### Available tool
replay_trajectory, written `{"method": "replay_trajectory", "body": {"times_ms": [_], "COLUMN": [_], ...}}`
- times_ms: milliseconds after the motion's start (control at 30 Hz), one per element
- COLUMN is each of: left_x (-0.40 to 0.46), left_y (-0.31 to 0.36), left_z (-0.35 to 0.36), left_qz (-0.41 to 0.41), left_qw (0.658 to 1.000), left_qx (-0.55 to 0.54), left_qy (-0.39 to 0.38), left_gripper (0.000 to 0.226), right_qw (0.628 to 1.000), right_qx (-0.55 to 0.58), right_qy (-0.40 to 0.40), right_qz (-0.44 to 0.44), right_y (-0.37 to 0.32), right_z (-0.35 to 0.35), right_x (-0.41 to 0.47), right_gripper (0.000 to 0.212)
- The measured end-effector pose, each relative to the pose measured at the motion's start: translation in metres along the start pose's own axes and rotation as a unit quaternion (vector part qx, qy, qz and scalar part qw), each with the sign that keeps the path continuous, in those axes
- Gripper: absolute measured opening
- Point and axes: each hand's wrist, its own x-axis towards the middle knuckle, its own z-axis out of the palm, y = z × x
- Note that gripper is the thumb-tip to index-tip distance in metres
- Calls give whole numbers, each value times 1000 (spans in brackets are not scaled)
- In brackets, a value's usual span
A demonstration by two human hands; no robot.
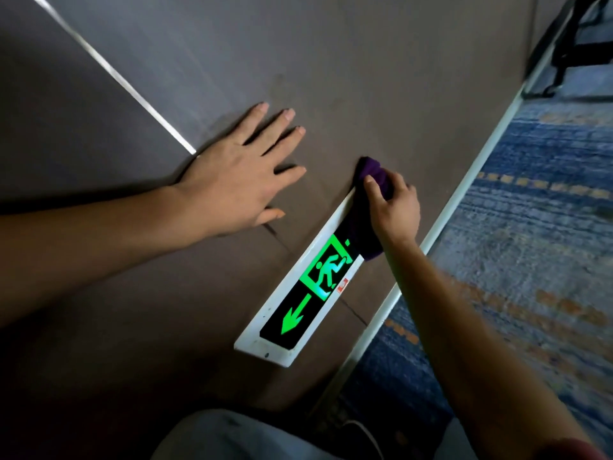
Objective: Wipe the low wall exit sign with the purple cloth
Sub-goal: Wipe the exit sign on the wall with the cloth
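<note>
While the left hand (232,180) rests flat on the wall above the sign (298,293), fingers wide, right fingers (381,197) hold the cloth (374,174) on its far end; wiping is underway, next sweep toward the arrow.

You are viewing a dim scene lit chiefly by the green glow of the exit sign (310,287), with soft hand shadows on the wall (365,78) above it, motion blur on the carpet (530,227) beside it, and wide-angle bending at the edges.
</note>
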Motion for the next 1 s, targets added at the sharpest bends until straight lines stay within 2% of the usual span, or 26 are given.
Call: {"method": "replay_trajectory", "body": {"times_ms": [267,500,633,800,1000], "left_x": [0,-5,-6,-5,-3], "left_y": [0,-1,-1,-2,-3], "left_z": [-5,-3,-4,-2,3], "left_qz": [4,18,23,24,29], "left_qw": [1000,999,999,999,999], "left_qx": [-1,33,31,31,33], "left_qy": [-4,-13,-6,-3,6], "left_gripper": [74,77,76,75,75], "right_qw": [1000,999,997,999,999], "right_qx": [21,15,14,3,-33], "right_qy": [-11,-27,-62,20,-20], "right_qz": [4,-10,-47,-28,-14], "right_y": [6,4,15,6,-9], "right_z": [20,19,0,-16,-5], "right_x": [-75,-82,-61,-9,3], "right_gripper": [44,37,34,38,41]}}
